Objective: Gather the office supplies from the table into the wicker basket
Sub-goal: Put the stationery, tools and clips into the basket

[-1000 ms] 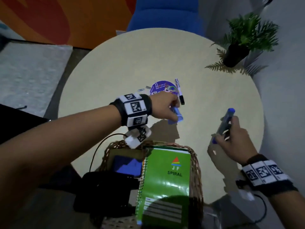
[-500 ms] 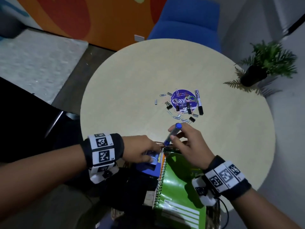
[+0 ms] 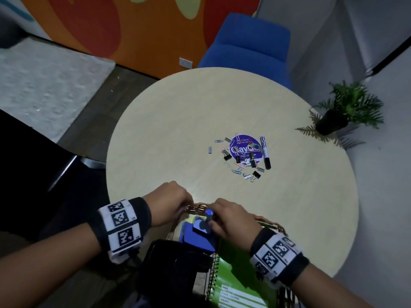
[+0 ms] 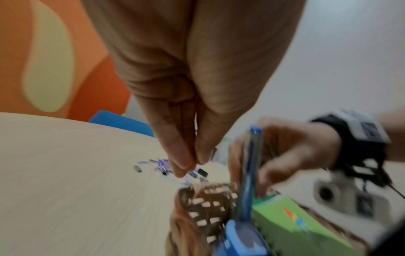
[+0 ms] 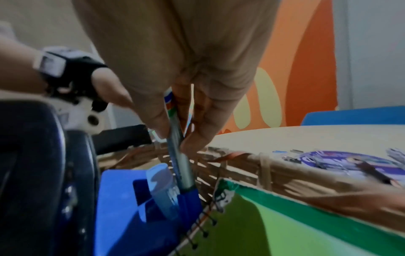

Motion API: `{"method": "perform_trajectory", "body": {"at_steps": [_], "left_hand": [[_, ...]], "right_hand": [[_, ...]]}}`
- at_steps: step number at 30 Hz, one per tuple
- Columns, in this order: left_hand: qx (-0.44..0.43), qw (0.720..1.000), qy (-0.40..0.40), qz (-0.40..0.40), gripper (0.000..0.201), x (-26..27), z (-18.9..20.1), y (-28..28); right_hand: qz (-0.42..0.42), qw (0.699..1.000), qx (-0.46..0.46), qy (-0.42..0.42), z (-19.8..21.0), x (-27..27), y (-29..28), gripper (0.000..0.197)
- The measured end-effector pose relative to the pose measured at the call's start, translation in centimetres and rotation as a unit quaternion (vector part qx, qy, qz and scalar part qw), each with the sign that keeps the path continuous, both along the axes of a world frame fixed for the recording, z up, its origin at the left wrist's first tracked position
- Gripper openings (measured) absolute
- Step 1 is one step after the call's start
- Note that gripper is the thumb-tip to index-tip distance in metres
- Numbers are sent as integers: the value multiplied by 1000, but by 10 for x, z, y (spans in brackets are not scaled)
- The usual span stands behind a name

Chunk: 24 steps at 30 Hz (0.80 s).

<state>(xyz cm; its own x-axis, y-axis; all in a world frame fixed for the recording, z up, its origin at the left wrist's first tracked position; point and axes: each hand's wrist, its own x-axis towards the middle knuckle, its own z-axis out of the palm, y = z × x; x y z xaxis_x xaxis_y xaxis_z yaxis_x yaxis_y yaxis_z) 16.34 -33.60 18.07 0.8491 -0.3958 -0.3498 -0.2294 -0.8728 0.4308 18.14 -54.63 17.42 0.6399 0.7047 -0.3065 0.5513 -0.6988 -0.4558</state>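
Observation:
The wicker basket (image 3: 200, 207) sits at the table's near edge and holds a green spiral notebook (image 3: 240, 274), a blue box (image 3: 195, 238) and a black object (image 3: 173, 263). My right hand (image 3: 211, 221) grips a blue marker (image 3: 209, 215) upright. In the right wrist view the marker's (image 5: 179, 166) lower end is down in the basket (image 5: 241, 166), beside a small blue container (image 5: 162, 183). My left hand (image 3: 186, 204) hovers over the far rim. In the left wrist view its fingers (image 4: 175, 155) point down, straight and empty. A black marker (image 3: 265, 155), a purple disc (image 3: 244, 150) and several clips (image 3: 235, 165) lie mid-table.
The round beige table (image 3: 178, 130) has a potted plant (image 3: 333, 121) at its right edge. A blue chair (image 3: 249, 45) stands behind it, with an orange wall beyond. A grey rug lies on the floor to the left.
Both hands pulled back from mid-table to the basket. The left hand let go of a small blue container inside. The right hand turned the blue marker upright and lowered it in.

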Motion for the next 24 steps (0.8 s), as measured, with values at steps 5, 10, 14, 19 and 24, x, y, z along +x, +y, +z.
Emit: {"method": "perform_trajectory", "body": {"at_steps": [5,10,14,19,24], "left_hand": [[-34,993,-24,109,24,-5,-2,36],[-65,986,4,151,25,-19,-8,42],[-108,975,9,194,18,-26,-2,47],[-127,957,-12,261,5,-33,5,59],[-122,948,-22,294,19,-43,13,52]], "right_hand": [[122,988,-86,-27,-12,-4,23,27],[85,992,-96,-8,-12,-2,24,35],[-36,997,-21,61,8,27,-4,38],[-294,955,29,-25,-7,150,-58,15],[-390,913,-120,-13,-67,238,-87,33]]}}
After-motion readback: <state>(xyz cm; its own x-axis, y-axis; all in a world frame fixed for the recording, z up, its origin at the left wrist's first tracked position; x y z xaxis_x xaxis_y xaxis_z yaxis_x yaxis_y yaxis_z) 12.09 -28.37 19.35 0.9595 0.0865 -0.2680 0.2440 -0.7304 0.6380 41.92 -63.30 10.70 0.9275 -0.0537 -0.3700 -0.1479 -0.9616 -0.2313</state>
